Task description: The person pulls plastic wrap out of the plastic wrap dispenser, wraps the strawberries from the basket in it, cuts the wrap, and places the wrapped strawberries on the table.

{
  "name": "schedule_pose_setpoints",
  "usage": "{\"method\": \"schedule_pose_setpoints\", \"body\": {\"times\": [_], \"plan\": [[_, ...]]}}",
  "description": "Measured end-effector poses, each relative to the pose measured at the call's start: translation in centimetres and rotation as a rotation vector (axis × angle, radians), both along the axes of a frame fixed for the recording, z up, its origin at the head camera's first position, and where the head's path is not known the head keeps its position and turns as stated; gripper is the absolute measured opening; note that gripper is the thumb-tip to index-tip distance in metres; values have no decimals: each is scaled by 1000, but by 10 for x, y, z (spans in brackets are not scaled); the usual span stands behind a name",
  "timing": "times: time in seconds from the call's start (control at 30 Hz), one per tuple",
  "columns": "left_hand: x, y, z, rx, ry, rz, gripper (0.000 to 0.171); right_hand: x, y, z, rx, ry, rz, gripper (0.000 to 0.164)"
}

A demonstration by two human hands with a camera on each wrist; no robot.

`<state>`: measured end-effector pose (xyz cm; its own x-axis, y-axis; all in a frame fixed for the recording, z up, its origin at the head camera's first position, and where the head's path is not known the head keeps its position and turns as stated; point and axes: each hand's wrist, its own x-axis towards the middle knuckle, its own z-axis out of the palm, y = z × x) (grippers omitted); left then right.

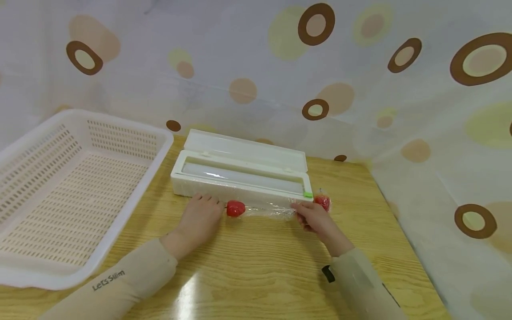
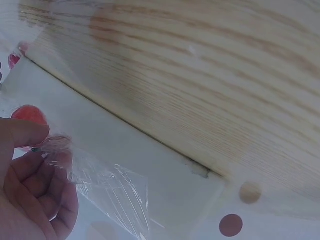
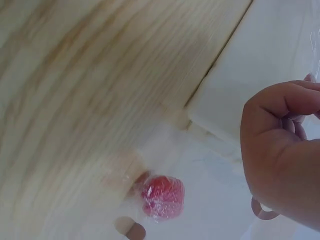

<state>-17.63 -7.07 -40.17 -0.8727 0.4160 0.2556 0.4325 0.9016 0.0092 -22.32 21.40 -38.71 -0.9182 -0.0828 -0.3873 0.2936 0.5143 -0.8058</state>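
Note:
A small red fruit (image 1: 235, 208), like a little apple with a thin stem, is held in front of the white wrap box. My left hand (image 1: 203, 218) is beside it on the left, thumb and curled fingers pinching bunched plastic wrap (image 2: 59, 145) near the stem. To the right of the fruit, clear wrap (image 1: 268, 212) stretches across to my right hand (image 1: 316, 218), which pinches its other end between thumb and fingers. The long white wrap box (image 1: 240, 189) stands just behind both hands with its lid (image 1: 246, 150) up and a roll (image 1: 244, 175) inside.
A second red fruit (image 1: 322, 202), covered in wrap, lies at the box's right end. A green tab (image 1: 308, 194) sits on the box's right corner. At the left stands a large white plastic basket (image 1: 160, 153). Dotted sheeting (image 1: 256, 58) rises behind the wooden table (image 1: 248, 275).

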Motion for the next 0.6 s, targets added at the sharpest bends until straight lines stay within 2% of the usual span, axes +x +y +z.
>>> {"method": "schedule_pose_setpoints", "body": {"times": [0.1, 0.2, 0.27, 0.47, 0.6], "plan": [[-1, 0, 0, -7, -7, -2, 11, -1, 1, -2, 87, 60, 29, 33], [-1, 0, 0, -8, -8, -7, 12, -2, 2, -3, 105, 88, 21, 29], [-1, 0, 0, -8, -9, -9, 13, -2, 2, -4, 79, 71, -6, 25], [-1, 0, 0, -8, -31, 5, 13, -1, 2, -6, -109, -21, -43, 20], [-1, 0, 2, -25, -49, 7, 16, -2, 2, -5, -105, -5, -26, 20]]}}
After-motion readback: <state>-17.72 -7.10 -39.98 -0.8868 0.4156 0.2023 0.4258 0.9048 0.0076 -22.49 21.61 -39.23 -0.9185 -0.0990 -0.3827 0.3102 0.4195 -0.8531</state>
